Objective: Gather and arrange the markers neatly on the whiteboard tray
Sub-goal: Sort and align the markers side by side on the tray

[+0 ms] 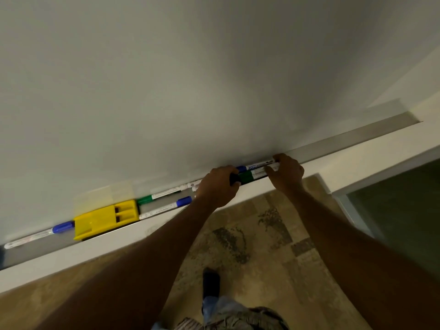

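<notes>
Both hands met over a long, shallow metal tray [352, 139] of dull grey sheen running beneath a smooth, matte white whiteboard [190, 79]. The left hand [217, 186] was curled shut around the dark capped ends of a bundle of markers [256, 171]; the right hand [287, 172] pinched the bundle's opposite, white-barrelled ends. A blue cap and a green cap showed between the hands; printed lettering on the barrels was too blurred to read. Farther left on the tray lay a green-capped marker [158, 196] and a blue-capped marker [166, 207], both slim white cylinders, then a blocky yellow plastic eraser [104, 219], then another blue-capped marker [39, 235]. Below the tray ran a flat pale ledge [71, 256]. The floor [250, 234] was mottled tan tile.
</notes>
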The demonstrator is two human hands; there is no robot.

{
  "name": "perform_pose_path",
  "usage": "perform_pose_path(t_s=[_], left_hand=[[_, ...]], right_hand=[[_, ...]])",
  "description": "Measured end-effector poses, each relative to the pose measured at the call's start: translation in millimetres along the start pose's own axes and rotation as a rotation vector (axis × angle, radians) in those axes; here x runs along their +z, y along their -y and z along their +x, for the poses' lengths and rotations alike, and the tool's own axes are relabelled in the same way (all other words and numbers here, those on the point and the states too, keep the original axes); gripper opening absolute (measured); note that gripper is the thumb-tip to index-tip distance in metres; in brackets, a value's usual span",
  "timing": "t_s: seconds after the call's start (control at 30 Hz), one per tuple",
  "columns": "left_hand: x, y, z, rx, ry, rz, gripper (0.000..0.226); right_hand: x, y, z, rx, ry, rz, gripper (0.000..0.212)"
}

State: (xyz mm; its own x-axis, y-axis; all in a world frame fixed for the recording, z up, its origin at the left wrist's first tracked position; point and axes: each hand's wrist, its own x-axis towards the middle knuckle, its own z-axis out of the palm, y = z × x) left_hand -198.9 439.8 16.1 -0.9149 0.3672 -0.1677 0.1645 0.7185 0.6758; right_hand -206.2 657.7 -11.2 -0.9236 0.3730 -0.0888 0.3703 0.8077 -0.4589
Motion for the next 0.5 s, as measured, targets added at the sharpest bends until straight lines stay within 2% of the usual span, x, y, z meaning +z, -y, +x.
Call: perform_pose_path(t_s=[0.3, 0.5], left_hand=[[9, -11, 12, -0.004, 0.042, 0.014, 0.039], [12, -9, 14, -0.008, 0.055, 0.05, 0.037]], right_hand=[[4, 0, 10, 0.012, -0.018, 0.076, 0.035], [0, 4, 10, 0.107, -0.136, 0.496, 0.025]])
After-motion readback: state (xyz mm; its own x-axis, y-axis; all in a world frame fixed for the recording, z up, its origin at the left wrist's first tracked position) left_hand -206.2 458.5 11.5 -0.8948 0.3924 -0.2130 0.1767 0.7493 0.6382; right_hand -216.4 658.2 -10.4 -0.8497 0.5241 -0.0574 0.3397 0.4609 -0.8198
